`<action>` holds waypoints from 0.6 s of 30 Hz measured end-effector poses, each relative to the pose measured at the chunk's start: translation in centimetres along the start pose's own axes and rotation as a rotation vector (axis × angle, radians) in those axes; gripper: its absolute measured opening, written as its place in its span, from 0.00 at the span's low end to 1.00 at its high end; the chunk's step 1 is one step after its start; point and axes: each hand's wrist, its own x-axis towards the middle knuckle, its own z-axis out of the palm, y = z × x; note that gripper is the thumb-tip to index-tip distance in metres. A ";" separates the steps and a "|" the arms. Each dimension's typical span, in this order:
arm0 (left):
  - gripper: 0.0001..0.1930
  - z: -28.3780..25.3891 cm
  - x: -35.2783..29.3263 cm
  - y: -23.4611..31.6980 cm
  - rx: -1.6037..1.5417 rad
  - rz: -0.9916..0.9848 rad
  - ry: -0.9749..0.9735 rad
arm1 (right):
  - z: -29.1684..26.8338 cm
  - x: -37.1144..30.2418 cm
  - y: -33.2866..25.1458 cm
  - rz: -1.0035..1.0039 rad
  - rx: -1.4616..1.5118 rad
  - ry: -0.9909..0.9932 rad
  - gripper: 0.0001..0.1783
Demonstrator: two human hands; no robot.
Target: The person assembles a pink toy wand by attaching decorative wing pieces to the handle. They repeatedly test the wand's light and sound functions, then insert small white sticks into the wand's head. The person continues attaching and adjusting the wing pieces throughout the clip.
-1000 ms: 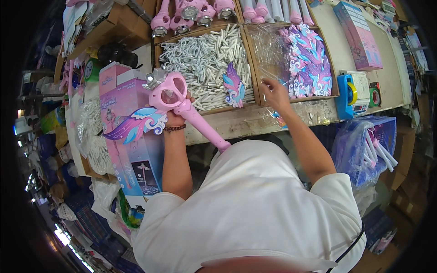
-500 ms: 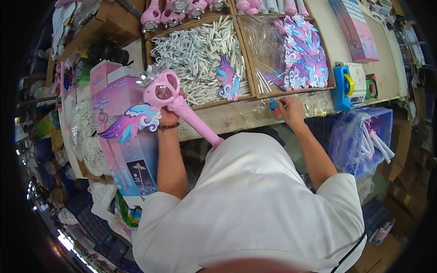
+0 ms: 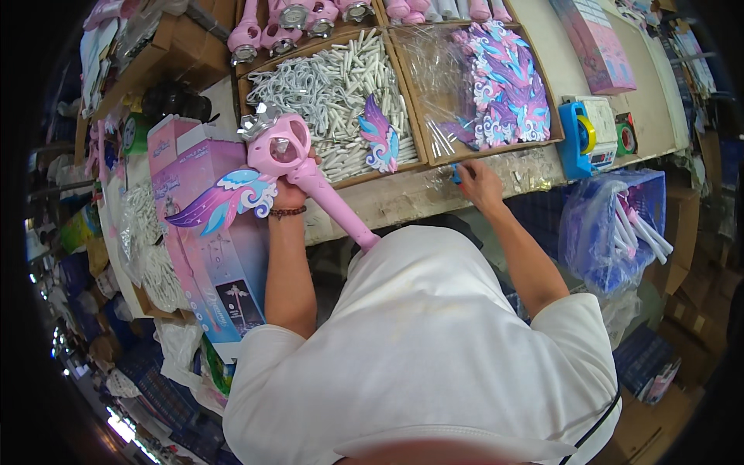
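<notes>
My left hand (image 3: 289,195) is wrapped round a pink toy wand (image 3: 319,192) just below its round head, which has a clear gem inside and a silver crown on top. From the near side of that head sticks a purple, pink and blue wing (image 3: 225,203). The wand's handle slants down to the right and its end meets my shirt. At the front edge of the table, my right hand (image 3: 482,184) has its fingers closed on a small blue-and-red thing (image 3: 456,175). Most of it is hidden, so I cannot tell its kind.
Beyond my hands stand cardboard trays: one with white cords and sticks (image 3: 333,97) under a loose wing (image 3: 378,136), another with stacked wings (image 3: 508,93). A printed box (image 3: 205,240) lies left. Right are a blue tape dispenser (image 3: 575,139) and a blue plastic-lined basket (image 3: 612,225).
My right hand has moved slightly left, keeping by the blue-and-red thing, whose red part shows less. The wand in my left hand has turned a little; the whole view has shifted slightly.
</notes>
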 end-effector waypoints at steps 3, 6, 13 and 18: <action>0.27 -0.7 -0.1 0.1 -0.027 0.020 -0.053 | 0.4 1.5 -1.0 -0.168 0.070 0.140 0.14; 0.30 -0.1 -0.6 0.4 -0.021 0.049 -0.057 | 1.0 3.3 -1.8 -0.298 -0.135 0.240 0.16; 0.30 -2.4 -1.6 0.6 0.006 0.061 0.095 | 3.6 4.7 -7.3 -0.622 -0.396 0.063 0.12; 0.32 -0.5 -1.9 0.4 -0.091 0.107 0.036 | 6.8 6.0 -9.6 -0.577 -0.379 -0.127 0.14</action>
